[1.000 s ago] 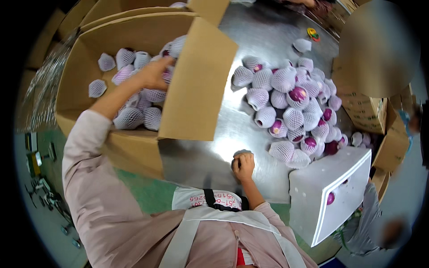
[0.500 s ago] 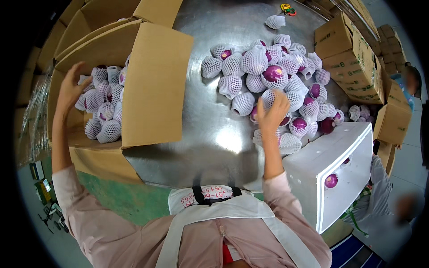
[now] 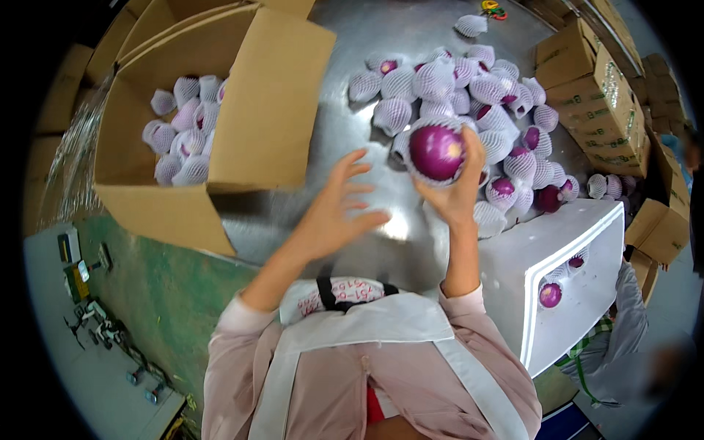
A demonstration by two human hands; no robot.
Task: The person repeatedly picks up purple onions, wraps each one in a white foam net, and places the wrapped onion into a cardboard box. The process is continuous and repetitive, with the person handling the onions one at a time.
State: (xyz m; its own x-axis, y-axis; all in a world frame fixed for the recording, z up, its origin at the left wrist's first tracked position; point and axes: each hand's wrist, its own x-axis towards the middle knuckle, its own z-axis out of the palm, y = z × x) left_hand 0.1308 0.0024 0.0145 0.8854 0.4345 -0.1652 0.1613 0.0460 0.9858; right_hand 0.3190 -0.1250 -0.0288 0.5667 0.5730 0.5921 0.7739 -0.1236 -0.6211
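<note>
My right hand (image 3: 460,192) grips a round, glossy purple fruit (image 3: 434,152) with a pale patch at one end; its exact kind is not clear. A white foam net surrounds the fruit's lower side and leaves its top bare. To the left of it, my left hand (image 3: 334,209) is open over the metal table (image 3: 282,227), fingers spread and apart from the fruit. Behind and right of my right hand lies a heap of similar fruits in foam nets (image 3: 488,88). Several netted fruits (image 3: 187,136) lie inside the open cardboard box (image 3: 275,95) on the left.
A white foam box (image 3: 506,271) stands tilted at the right, with a few purple fruits (image 3: 550,295) inside. Cardboard boxes (image 3: 594,95) stand at the far right. Scissors (image 3: 494,9) and a single netted fruit (image 3: 471,26) lie at the back. Another person's sleeve (image 3: 629,308) shows at right.
My left hand has left the cardboard box and come right, over the table. My right hand has lifted a purple fruit from the heap. The view has shifted slightly.
</note>
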